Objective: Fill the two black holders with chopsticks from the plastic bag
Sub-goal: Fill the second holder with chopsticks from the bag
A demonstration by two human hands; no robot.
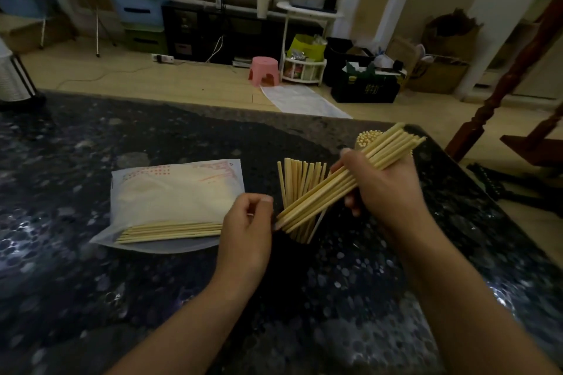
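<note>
My right hand point(384, 189) grips a slanted bundle of pale wooden chopsticks point(344, 179) above the dark table. My left hand point(246, 222) has curled fingers, with the thumb and forefinger at the bundle's lower tips. Behind the bundle stands a black holder point(292, 240) with several chopsticks point(300, 179) upright in it; its dark body is hard to see. A second holder's packed chopstick ends point(367, 137) show behind my right hand, the holder itself hidden. The plastic bag point(173, 204) lies flat to the left with chopsticks point(170, 230) along its near edge.
The dark speckled table point(122, 283) fills the foreground; its far edge runs behind the holders. Beyond it are a tan floor, a pink stool point(264, 70), a white shelf rack point(304, 49), boxes and a wooden stair post point(511, 70) at the right.
</note>
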